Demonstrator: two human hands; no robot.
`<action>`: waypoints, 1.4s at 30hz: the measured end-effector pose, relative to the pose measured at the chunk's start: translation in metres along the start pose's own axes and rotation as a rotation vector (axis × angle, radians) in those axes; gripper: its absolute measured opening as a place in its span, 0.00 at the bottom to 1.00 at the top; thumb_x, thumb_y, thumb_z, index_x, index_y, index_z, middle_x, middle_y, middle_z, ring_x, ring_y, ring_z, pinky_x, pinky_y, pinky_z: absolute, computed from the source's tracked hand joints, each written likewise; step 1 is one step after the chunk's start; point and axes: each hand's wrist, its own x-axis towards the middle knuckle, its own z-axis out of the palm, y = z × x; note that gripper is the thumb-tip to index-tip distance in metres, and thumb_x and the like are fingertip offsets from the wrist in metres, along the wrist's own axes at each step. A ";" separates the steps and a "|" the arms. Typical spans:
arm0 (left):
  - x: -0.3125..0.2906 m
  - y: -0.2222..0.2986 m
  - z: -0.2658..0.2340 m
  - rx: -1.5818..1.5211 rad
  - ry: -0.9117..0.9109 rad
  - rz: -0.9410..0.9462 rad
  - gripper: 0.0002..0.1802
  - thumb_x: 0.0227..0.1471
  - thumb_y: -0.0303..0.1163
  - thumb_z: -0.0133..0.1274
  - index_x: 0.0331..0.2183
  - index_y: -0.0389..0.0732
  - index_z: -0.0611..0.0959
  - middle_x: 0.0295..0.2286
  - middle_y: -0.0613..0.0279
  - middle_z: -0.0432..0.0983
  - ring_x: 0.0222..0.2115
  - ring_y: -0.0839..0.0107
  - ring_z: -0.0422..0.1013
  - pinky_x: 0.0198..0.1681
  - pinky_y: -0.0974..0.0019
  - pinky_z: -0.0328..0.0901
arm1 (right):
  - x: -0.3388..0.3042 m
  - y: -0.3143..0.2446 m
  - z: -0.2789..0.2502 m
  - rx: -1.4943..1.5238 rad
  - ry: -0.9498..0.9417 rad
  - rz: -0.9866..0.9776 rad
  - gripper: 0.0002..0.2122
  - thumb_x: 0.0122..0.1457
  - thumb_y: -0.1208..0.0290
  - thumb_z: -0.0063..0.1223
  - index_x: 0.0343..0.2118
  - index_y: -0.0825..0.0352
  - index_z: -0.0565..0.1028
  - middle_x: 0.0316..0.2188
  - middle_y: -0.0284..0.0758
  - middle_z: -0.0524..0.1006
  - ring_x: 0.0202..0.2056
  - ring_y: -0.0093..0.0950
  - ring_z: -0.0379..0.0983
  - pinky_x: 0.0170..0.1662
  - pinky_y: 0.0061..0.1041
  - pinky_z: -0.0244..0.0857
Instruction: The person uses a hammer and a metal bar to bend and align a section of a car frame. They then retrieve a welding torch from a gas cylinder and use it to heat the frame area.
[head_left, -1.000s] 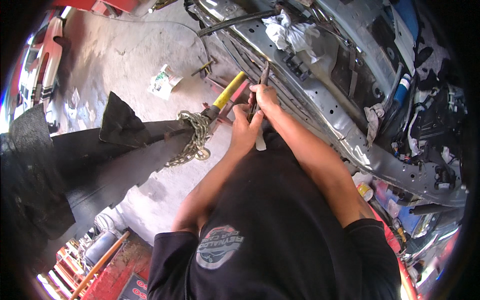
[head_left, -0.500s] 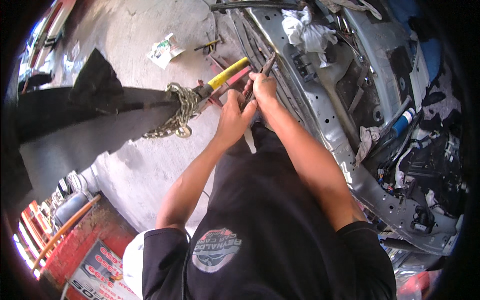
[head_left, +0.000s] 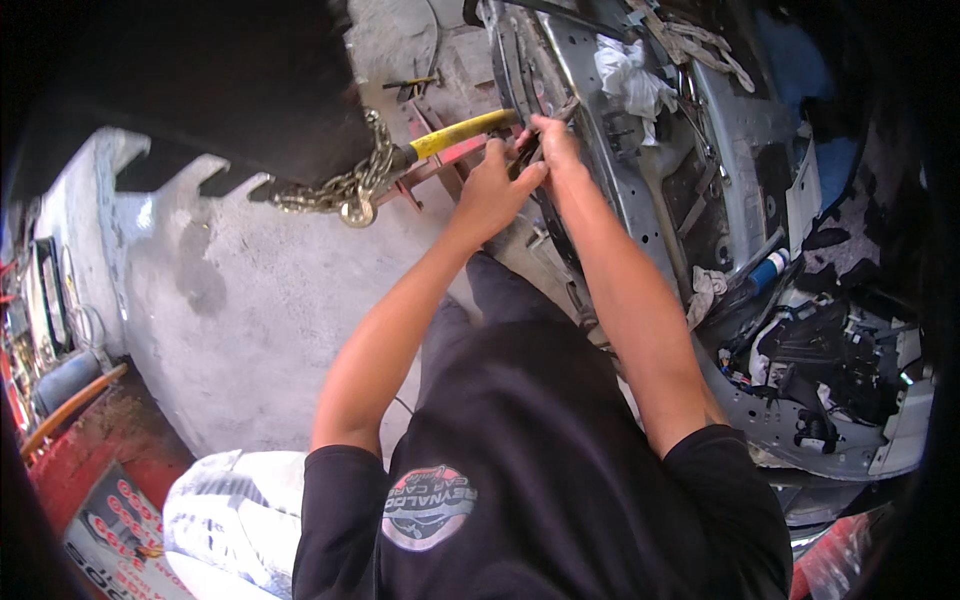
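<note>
In front of me my right hand [head_left: 560, 152] is closed around a dark, rusty-looking metal tool [head_left: 569, 107], long and narrow like pliers. Its tip sticks out past my fingers toward the car body's sill; whether they touch, I cannot tell. My left hand [head_left: 496, 196] meets the right one at the tool's near end, thumb outstretched and fingers bent around it. Both palms hide much of the tool. Just beyond my left fingers lies a yellow bar [head_left: 462, 131], its near end by a chain [head_left: 372, 172] with a hook.
A stripped grey car body [head_left: 590, 130] fills the right side, with white cloth [head_left: 630, 80], a blue can [head_left: 768, 270] and loose wiring. A large dark notched beam [head_left: 240, 90] looms at upper left. A hammer [head_left: 410, 82] lies on the concrete floor; a red cabinet [head_left: 105, 420] stands lower left.
The view has shifted, and the dark beam now covers more of the upper left. Both hands, still together on the tool, sit slightly farther right, closer to the car's sill.
</note>
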 end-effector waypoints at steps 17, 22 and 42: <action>0.009 0.001 -0.001 0.077 -0.061 -0.080 0.32 0.43 0.51 0.53 0.40 0.31 0.77 0.34 0.35 0.78 0.40 0.41 0.74 0.47 0.48 0.67 | -0.107 0.081 -0.070 -0.028 -0.243 -0.152 0.22 0.66 0.53 0.45 0.54 0.65 0.68 0.38 0.36 0.77 0.40 0.29 0.76 0.44 0.31 0.69; 0.017 0.003 -0.002 0.148 -0.101 -0.008 0.31 0.46 0.50 0.52 0.39 0.30 0.80 0.34 0.36 0.78 0.40 0.43 0.75 0.47 0.50 0.67 | -0.082 0.063 -0.070 0.055 -0.259 -0.227 0.23 0.64 0.54 0.47 0.55 0.67 0.68 0.39 0.38 0.77 0.38 0.32 0.78 0.41 0.31 0.72; 0.104 0.007 0.054 0.641 -0.405 -0.094 0.32 0.45 0.39 0.50 0.46 0.23 0.73 0.43 0.26 0.72 0.48 0.34 0.68 0.53 0.49 0.62 | -0.050 0.074 -0.032 0.843 -0.661 -0.077 0.15 0.58 0.68 0.55 0.48 0.63 0.73 0.47 0.36 0.75 0.50 0.36 0.73 0.54 0.51 0.66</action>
